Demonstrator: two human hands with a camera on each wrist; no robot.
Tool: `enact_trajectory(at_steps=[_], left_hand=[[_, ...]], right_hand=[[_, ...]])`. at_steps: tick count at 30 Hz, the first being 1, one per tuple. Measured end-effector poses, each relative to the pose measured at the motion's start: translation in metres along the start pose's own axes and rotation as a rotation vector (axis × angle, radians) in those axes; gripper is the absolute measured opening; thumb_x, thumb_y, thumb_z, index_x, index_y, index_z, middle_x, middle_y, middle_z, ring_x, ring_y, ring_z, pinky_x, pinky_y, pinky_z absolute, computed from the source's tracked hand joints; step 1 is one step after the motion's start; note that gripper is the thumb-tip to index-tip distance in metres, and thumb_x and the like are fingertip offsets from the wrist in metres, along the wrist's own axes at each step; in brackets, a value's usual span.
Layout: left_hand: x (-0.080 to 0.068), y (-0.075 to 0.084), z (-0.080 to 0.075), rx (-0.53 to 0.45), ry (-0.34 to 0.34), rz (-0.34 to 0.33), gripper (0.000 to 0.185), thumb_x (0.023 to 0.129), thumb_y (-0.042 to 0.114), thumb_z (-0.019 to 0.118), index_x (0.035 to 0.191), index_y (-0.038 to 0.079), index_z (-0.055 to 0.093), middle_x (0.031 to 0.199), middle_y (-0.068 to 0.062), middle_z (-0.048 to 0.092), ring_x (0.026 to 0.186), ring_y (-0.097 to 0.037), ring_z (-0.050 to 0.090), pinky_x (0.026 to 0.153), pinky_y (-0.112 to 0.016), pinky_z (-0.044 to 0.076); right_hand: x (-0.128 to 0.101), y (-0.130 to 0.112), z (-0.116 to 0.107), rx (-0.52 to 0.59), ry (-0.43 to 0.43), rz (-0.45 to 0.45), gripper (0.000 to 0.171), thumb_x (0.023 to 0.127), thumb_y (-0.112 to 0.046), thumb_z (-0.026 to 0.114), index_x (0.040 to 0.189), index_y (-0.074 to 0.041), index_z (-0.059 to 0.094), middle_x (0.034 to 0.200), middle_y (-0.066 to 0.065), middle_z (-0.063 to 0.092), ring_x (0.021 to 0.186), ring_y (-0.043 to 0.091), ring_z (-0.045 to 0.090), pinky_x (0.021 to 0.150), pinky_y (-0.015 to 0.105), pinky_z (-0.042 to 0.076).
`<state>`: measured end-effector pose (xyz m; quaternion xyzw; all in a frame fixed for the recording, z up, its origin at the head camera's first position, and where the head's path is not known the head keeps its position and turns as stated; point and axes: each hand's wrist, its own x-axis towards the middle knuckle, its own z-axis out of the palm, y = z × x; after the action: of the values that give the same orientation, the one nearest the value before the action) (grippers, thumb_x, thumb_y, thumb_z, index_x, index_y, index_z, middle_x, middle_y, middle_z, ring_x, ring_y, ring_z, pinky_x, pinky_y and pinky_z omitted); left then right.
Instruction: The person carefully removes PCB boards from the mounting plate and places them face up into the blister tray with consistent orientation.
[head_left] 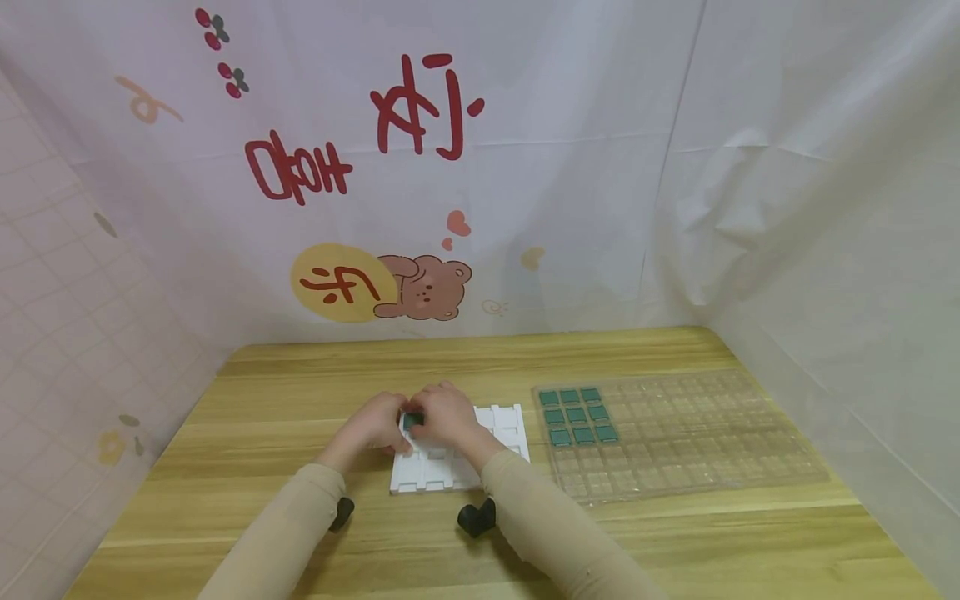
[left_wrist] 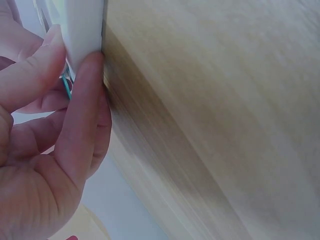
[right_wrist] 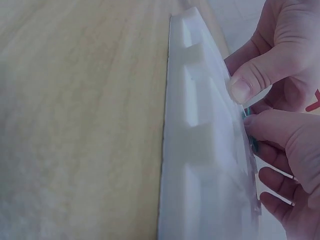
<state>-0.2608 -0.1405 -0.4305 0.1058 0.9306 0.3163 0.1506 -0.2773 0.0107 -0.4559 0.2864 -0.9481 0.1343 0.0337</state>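
Note:
A white tray [head_left: 422, 475] with square pockets lies on the table in front of me. At its far left corner, a small green square chip [head_left: 412, 420] shows between my hands. My left hand [head_left: 380, 422] holds the tray's corner, its thumb on the top face and its index finger along the side in the left wrist view. My right hand [head_left: 447, 417] pinches the green chip over the corner pocket; in the right wrist view its fingertips meet the chip's edge [right_wrist: 246, 116]. Whether the chip sits fully in the pocket is hidden by the fingers.
To the right lies a clear plastic tray [head_left: 690, 433] with many pockets; several green chips [head_left: 575, 415] fill its far left part. The wooden table [head_left: 300, 367] runs back to a white printed curtain [head_left: 570, 167]. Black wrist devices [head_left: 477, 518] sit below the forearms.

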Motion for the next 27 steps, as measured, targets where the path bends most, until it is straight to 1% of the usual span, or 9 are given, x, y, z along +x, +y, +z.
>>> enact_trajectory(at_steps=[3,8,14,21,27], left_hand=[[0.000,0.000,0.000,0.002,-0.003,0.005,0.057,0.063,-0.008,0.087,0.115,-0.009,0.061,0.076,-0.010,0.059,0.054,-0.019,0.061,0.050,-0.029,0.055],[0.000,-0.001,-0.001,0.029,-0.006,0.006,0.058,0.065,-0.005,0.088,0.116,-0.008,0.061,0.075,-0.009,0.057,0.053,-0.019,0.060,0.049,-0.028,0.053],[0.002,-0.002,0.000,0.035,0.002,-0.003,0.053,0.064,-0.004,0.089,0.111,-0.006,0.063,0.076,-0.008,0.058,0.054,-0.018,0.060,0.050,-0.028,0.054],[0.001,-0.002,0.000,0.023,0.003,-0.010,0.056,0.064,-0.006,0.088,0.113,-0.008,0.062,0.082,-0.010,0.061,0.055,-0.019,0.061,0.050,-0.028,0.055],[0.001,-0.001,0.000,0.011,0.005,-0.021,0.057,0.064,-0.007,0.087,0.116,-0.009,0.061,0.086,-0.011,0.061,0.059,-0.019,0.061,0.051,-0.029,0.056]], right_hand=[[-0.001,0.000,-0.001,-0.002,0.015,-0.013,0.031,0.083,-0.032,0.079,0.110,-0.020,0.073,0.107,-0.007,0.068,0.096,0.014,0.055,0.083,0.024,0.048],[-0.003,0.001,-0.002,0.007,0.029,-0.026,0.029,0.082,-0.031,0.079,0.107,-0.020,0.073,0.103,-0.007,0.067,0.094,0.014,0.055,0.080,0.025,0.048],[-0.009,0.006,-0.006,0.036,0.037,-0.021,0.028,0.081,-0.032,0.080,0.106,-0.021,0.074,0.101,-0.007,0.067,0.093,0.014,0.054,0.077,0.024,0.048],[-0.016,0.011,-0.012,0.084,0.048,-0.003,0.026,0.083,-0.029,0.078,0.107,-0.021,0.074,0.103,-0.007,0.068,0.098,0.016,0.056,0.082,0.027,0.049],[-0.024,0.016,-0.017,0.128,0.085,-0.010,0.025,0.083,-0.027,0.078,0.107,-0.020,0.074,0.103,-0.007,0.068,0.099,0.017,0.056,0.086,0.030,0.049]])
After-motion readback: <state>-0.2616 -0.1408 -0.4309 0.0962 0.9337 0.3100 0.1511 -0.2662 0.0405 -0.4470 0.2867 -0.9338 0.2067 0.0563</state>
